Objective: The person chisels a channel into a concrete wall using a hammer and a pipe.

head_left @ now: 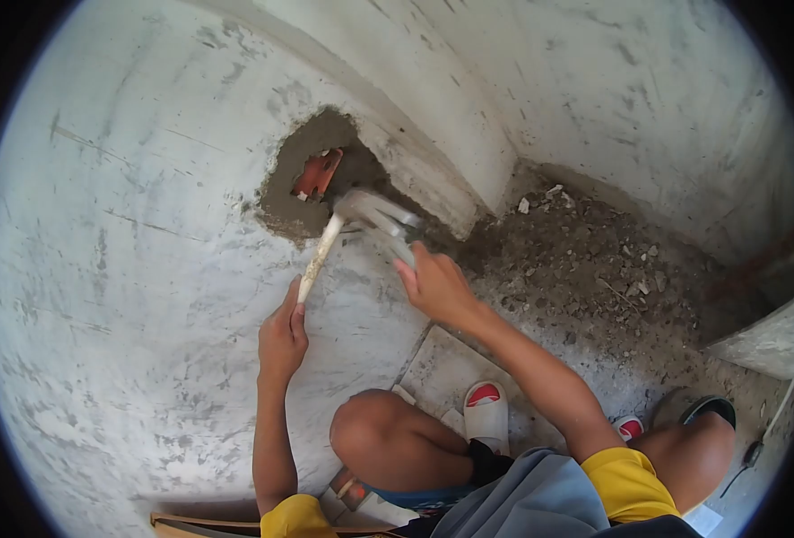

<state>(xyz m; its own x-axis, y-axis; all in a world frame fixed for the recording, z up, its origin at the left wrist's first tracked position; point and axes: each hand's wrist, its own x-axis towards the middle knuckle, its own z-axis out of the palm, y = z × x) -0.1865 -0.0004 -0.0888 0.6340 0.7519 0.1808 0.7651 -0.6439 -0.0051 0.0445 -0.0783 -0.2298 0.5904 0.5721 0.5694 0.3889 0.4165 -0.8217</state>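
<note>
My left hand (283, 335) is wrapped round the pale handle of a hammer (321, 254). The hammer's metal head is smeared by motion in front of the lower edge of a rough hole (281, 195) in the wall. On the right, my right hand (437, 282) is closed round a grey metal chisel (395, 247), which slants up and left toward the hammer head; blur hides its far end. Inside the hole, a broken orange-red piece (318, 174) shows among grey mortar.
Loose rubble (585, 260) lies along the foot of the wall to the right. A cable (778, 412) hangs at the far right. My bent knee (370, 429) and a sandalled foot (486, 414) are below my hands. A wooden edge (195, 524) shows at bottom left.
</note>
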